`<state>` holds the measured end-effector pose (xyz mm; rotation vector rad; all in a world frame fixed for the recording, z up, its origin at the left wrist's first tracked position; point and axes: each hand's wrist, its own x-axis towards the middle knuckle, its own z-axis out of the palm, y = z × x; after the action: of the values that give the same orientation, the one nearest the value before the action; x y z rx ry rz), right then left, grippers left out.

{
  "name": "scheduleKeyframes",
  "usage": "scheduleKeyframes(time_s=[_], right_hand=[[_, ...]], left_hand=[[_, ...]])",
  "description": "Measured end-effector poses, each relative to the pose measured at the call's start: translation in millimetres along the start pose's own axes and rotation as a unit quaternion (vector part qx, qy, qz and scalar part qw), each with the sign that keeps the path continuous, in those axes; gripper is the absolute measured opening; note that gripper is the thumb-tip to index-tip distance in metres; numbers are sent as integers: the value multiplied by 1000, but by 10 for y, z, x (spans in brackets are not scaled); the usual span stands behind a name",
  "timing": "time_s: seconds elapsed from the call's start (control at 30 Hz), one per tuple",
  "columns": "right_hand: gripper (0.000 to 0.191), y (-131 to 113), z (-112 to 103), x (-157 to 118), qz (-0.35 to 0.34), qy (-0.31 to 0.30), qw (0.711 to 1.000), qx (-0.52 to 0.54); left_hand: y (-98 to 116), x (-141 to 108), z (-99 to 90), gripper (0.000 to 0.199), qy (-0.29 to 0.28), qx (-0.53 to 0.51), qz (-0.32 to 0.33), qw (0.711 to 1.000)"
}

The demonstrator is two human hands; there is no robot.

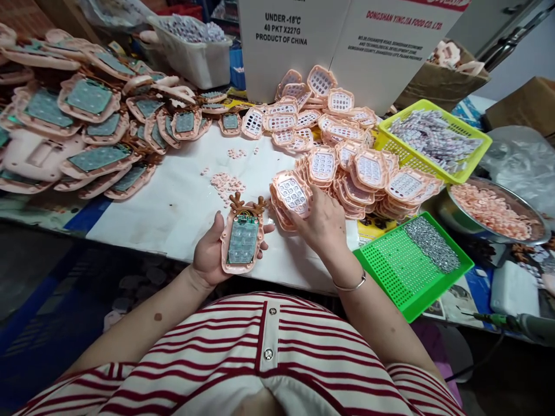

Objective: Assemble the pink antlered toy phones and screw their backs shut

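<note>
Right now the left hand (pixel 211 249) cradles a pink reindeer-shaped toy shell (pixel 241 236), open side up with its green circuit board showing, fingers curled around its edges. The right hand (pixel 321 222) pinches a pink keypad faceplate (pixel 292 193) off the stack (pixel 373 179). Mid-assembly, I'd say: the faceplate needs lining up over the board.

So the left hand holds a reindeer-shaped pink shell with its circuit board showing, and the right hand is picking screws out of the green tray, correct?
Not quite. The left hand does hold the reindeer-shaped pink shell, board showing. But the right hand is not at the green tray: the head view shows it grasping a pink keypad cover from the pile.
</note>
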<state>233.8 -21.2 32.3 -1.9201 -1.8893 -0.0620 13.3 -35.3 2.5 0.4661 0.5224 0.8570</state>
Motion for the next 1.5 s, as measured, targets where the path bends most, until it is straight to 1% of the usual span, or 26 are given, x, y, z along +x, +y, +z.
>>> scheduleKeyframes(time_s=[0.1, 0.17, 0.23, 0.3, 0.37, 0.4, 0.43, 0.47, 0.5, 0.53, 0.57, 0.6, 0.63, 0.67, 0.7, 0.77, 0.83, 0.87, 1.0, 1.07, 1.13, 1.2, 1.27, 1.37, 1.43, 1.5], right_hand=[[66, -26, -32, -42, -4, 35, 999, 35], [68, -77, -70, -137, -25, 47, 998, 44], [69, -158, -103, -281, -51, 41, 997, 50], [69, -247, -125, -444, -62, 22, 994, 82], [72, -309, -133, -584, -51, -9, 981, 188], [74, -323, -134, -638, -27, -28, 961, 273], [74, -324, -132, -681, 14, -56, 926, 373], [72, -314, -126, -715, 63, -98, 872, 475], [67, -296, -118, -744, 114, -155, 801, 567], [64, -273, -105, -772, 157, -223, 720, 638], [62, -251, -90, -800, 186, -290, 642, 685], [61, -231, -72, -830, 198, -350, 575, 713], [60, -215, -53, -862, 198, -390, 526, 729], [60, -203, -34, -892, 194, -410, 495, 741], [61, -195, -18, -920, 190, -416, 475, 752], [71, -184, 5, -959, 181, -416, 450, 770], [81, -169, 18, -975, 182, -421, 432, 777], [80, -160, 24, -977, 185, -425, 429, 776], [66, -117, 62, -988, 194, -428, 418, 777], [68, -108, 84, -999, 192, -427, 401, 788], [72, -116, 96, -1007, 193, -416, 394, 797], [75, -141, 98, -1004, 201, -388, 403, 804], [74, -180, 99, -987, 208, -347, 425, 810], [63, -264, 118, -944, 204, -294, 465, 810], [57, -334, 144, -917, 195, -274, 488, 806], [53, -406, 173, -899, 184, -260, 506, 802]], left_hand=[[13, 37, 67, 69, 35, 19, 41, 998], [20, 42, 122, 71, 47, 27, 81, 995], [28, 21, 166, 71, 44, 37, 111, 992], [40, -37, 183, 67, 30, 50, 115, 992], [54, -129, 165, 64, 20, 59, 90, 994], [62, -184, 146, 64, 18, 62, 74, 995], [69, -241, 123, 66, 17, 67, 60, 996], [75, -296, 98, 67, 16, 75, 48, 996], [77, -347, 76, 69, 15, 88, 40, 995], [78, -391, 59, 71, 13, 103, 32, 994], [76, -426, 48, 72, 12, 120, 23, 992], [72, -451, 44, 72, 13, 134, 16, 991], [69, -467, 48, 72, 15, 145, 8, 989], [66, -474, 58, 73, 19, 152, 1, 988], [65, -473, 71, 73, 22, 156, -3, 987], [69, -459, 100, 74, 26, 166, -6, 986], [74, -438, 121, 76, 28, 176, -3, 984], [74, -430, 128, 76, 27, 179, 0, 983], [65, -421, 144, 72, 25, 191, 16, 981], [69, -424, 160, 71, 14, 198, 18, 980], [85, -422, 187, 70, -2, 200, 22, 980], [109, -403, 228, 72, -5, 192, 45, 980], [120, -362, 275, 76, 15, 184, 78, 980], [77, -271, 325, 78, 79, 200, 127, 968], [10, -211, 327, 73, 135, 233, 157, 950], [-66, -172, 312, 68, 172, 275, 176, 929]])
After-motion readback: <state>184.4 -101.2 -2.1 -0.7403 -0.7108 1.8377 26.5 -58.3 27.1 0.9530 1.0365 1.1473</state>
